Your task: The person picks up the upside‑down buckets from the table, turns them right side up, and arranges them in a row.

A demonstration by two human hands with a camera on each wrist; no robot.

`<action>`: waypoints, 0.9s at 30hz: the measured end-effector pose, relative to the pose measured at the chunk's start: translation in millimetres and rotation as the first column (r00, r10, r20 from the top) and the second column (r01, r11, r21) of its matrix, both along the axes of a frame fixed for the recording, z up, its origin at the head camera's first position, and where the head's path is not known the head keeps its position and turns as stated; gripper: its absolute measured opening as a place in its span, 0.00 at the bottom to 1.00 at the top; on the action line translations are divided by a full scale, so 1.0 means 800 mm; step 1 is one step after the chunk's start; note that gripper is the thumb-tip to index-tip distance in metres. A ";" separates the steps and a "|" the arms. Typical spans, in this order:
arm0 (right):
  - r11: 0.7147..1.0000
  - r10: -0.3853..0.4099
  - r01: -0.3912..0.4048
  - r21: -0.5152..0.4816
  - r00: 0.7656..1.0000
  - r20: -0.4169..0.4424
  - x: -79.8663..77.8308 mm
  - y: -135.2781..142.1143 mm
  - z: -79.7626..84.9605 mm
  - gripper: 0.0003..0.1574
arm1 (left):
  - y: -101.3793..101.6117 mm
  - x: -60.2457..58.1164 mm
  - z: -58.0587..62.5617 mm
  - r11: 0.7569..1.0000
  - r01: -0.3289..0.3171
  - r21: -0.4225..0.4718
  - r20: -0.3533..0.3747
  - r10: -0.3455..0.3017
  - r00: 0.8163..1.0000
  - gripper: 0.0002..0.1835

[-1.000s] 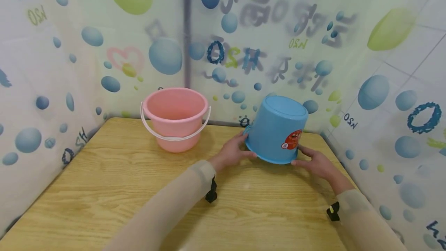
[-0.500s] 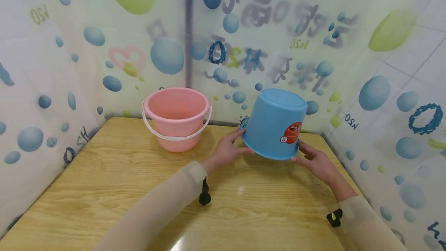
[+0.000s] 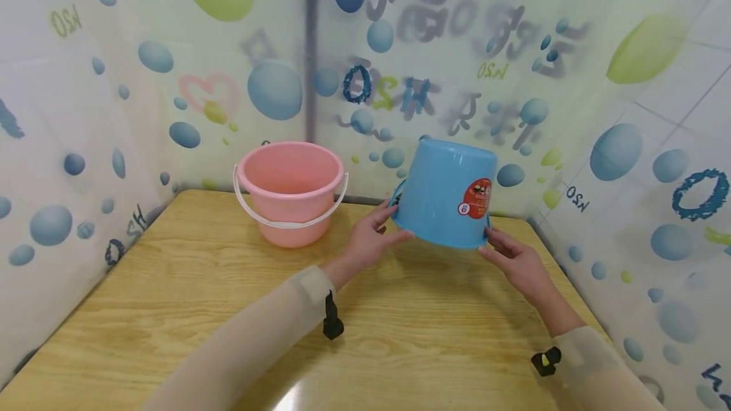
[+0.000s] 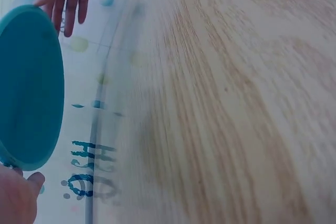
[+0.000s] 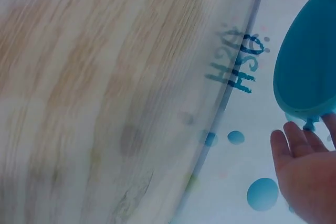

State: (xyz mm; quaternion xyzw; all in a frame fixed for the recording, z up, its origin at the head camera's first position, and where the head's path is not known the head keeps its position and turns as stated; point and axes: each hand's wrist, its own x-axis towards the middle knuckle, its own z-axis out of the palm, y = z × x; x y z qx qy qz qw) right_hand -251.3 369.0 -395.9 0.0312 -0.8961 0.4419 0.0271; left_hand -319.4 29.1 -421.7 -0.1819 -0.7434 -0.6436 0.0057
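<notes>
A blue bucket with a red label is held upside down and tilted above the table, its open mouth facing down. At the left of its rim, my left hand grips the edge, thumb on the near side. My right hand holds the rim on the right between thumb and fingers. Both wrist views show the bucket's dark inside, with the left hand low in the left wrist view and the right hand at the lower right of the right wrist view. Some fingertips are hidden behind the bucket.
A pink bucket stands upright at the back left of the wooden table, its white handle hanging down in front. Patterned curtain-like walls enclose the table at the back and both sides.
Both hands have raised the blue bucket and shifted it slightly left, its base tipping away so less of it shows. The pink bucket has not moved on the table.
</notes>
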 end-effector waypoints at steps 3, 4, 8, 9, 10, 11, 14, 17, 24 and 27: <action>0.998 -0.061 0.061 -0.020 0.998 -0.024 0.003 -0.003 0.004 0.45 | 0.001 0.002 0.003 0.999 -0.022 0.030 -0.013 0.022 1.000 0.43; 0.996 -0.079 0.078 -0.035 0.996 -0.033 0.003 -0.004 0.005 0.45 | 0.002 0.002 0.004 0.999 -0.026 0.037 -0.022 0.027 0.999 0.41; 0.989 -0.127 0.122 -0.089 0.990 -0.058 0.006 -0.005 0.009 0.43 | 0.003 0.003 0.011 0.999 -0.032 0.043 -0.077 0.035 0.996 0.35; 0.987 -0.128 0.122 -0.103 0.990 -0.059 0.006 -0.005 0.009 0.43 | 0.003 0.003 0.013 0.999 -0.027 0.040 -0.092 0.031 0.995 0.34; 0.986 -0.122 0.114 -0.121 0.991 -0.061 0.006 -0.006 0.009 0.44 | 0.002 0.003 0.014 0.999 -0.023 0.034 -0.105 0.026 0.994 0.33; 0.985 -0.118 0.110 -0.131 0.991 -0.060 0.007 -0.006 0.010 0.44 | 0.002 0.003 0.016 0.999 -0.016 0.028 -0.115 0.019 0.993 0.33; 0.981 -0.093 0.082 -0.174 0.994 -0.055 0.007 -0.007 0.011 0.49 | 0.002 0.004 0.021 0.999 0.029 0.014 -0.139 -0.027 0.990 0.35; 0.974 -0.071 0.054 -0.220 0.995 -0.069 0.008 -0.008 0.013 0.51 | 0.000 0.004 0.024 0.997 0.082 0.010 -0.150 -0.079 0.986 0.38; 0.961 0.041 -0.100 -0.259 0.973 -0.225 0.009 -0.011 0.018 0.49 | -0.006 0.004 0.036 0.993 0.116 -0.022 -0.144 -0.118 0.982 0.45; 0.959 0.081 -0.146 -0.244 0.962 -0.260 0.009 -0.009 0.022 0.53 | -0.008 0.002 0.041 0.989 0.140 -0.046 -0.159 -0.145 0.977 0.48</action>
